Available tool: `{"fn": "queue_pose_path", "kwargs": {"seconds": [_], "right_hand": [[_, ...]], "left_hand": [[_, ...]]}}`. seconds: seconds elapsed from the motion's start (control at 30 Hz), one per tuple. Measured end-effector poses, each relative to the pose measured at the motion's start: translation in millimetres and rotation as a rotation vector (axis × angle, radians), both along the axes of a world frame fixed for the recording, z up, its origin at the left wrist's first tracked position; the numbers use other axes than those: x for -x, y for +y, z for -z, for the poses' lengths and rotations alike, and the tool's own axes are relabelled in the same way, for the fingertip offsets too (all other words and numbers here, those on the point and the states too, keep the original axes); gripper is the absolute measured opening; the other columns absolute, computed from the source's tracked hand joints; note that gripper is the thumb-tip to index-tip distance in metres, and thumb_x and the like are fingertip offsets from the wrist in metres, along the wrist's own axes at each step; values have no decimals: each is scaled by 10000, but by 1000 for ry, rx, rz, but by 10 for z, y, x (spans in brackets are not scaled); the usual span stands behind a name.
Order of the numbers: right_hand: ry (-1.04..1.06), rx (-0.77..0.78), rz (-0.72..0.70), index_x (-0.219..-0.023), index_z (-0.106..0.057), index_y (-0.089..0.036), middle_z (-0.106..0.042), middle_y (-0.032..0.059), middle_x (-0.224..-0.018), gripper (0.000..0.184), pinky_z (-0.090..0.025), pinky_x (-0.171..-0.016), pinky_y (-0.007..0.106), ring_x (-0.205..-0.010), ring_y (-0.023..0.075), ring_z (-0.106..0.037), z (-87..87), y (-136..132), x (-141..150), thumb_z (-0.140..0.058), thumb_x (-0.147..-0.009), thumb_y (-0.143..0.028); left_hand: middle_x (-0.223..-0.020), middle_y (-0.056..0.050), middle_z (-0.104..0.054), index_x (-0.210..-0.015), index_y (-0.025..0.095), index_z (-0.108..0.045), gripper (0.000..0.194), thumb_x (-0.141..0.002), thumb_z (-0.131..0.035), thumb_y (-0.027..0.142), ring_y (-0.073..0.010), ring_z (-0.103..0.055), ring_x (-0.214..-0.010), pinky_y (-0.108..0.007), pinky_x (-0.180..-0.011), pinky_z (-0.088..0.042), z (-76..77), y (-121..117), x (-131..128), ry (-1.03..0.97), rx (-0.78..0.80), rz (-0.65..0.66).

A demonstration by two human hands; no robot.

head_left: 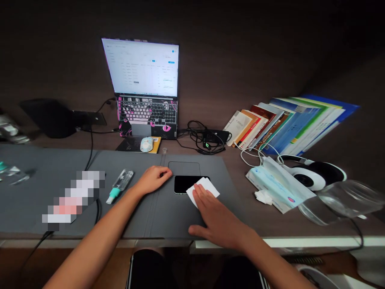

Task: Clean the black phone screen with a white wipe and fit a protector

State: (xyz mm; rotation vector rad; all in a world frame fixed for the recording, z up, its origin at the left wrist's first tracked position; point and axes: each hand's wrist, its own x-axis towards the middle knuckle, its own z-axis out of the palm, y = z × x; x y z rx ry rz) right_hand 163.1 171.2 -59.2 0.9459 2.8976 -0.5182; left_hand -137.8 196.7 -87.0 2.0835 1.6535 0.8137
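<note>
A black smartphone lies flat on the grey desk mat, screen up and dark. Over its right part lies a folded white tissue. My right hand presses on the tissue with fingers stretched flat together and the thumb spread apart, not gripping it. Just left of the phone, my left hand rests on the mat with curled fingers; I see nothing in them. A clear spray bottle with a teal nozzle lies to the left of my left forearm.
A laptop stands open at the back, a mouse before it. Books lean at the back right. Nearer are a tissue pack, a crumpled tissue, white headphones and a clear jar. Cables cross the left mat.
</note>
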Motion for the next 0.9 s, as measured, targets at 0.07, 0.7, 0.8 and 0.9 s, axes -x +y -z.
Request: {"fn": "queue_pose_path", "kwargs": {"seconds": [0.07, 0.7, 0.8, 0.9], "right_hand": [[-1, 20, -55, -1602, -193, 19, -62, 251, -1669, 1124, -171, -1279, 546, -1569, 381, -58, -19, -3, 175, -433, -893, -819], [25, -17, -25, -1600, -211, 20, -85, 249, -1666, 1151, -130, -1293, 492, -1569, 359, -68, 41, 415, 359, -423, -874, -848], [3, -35, 15, -1598, -215, 25, -97, 254, -1661, 1140, -164, -1286, 507, -1565, 363, -100, 34, 472, 124, -390, -885, -847], [-16, -50, 59, -1601, -201, 26, -89, 251, -1661, 1135, -178, -1282, 519, -1565, 361, -101, 45, 500, -44, -360, -894, -847]], "left_hand": [[-812, -20, -741, -886, 214, -735, 375, -985, -462, 451, -187, -631, -706, -271, -685, -419, 4, 2, 7, -9, 1, -4], [-1131, -42, -778, -1130, 215, -755, 430, -985, -460, 493, -237, -706, -944, -314, -834, -499, 76, 13, 78, -80, 25, -33], [-1091, -37, -785, -1102, 224, -764, 409, -976, -478, 489, -229, -704, -890, -308, -797, -496, 81, 20, 78, -68, 39, -27], [-1039, -38, -790, -1092, 223, -765, 395, -971, -486, 476, -221, -697, -830, -301, -753, -486, 73, 17, 81, -54, 46, -29]]}}
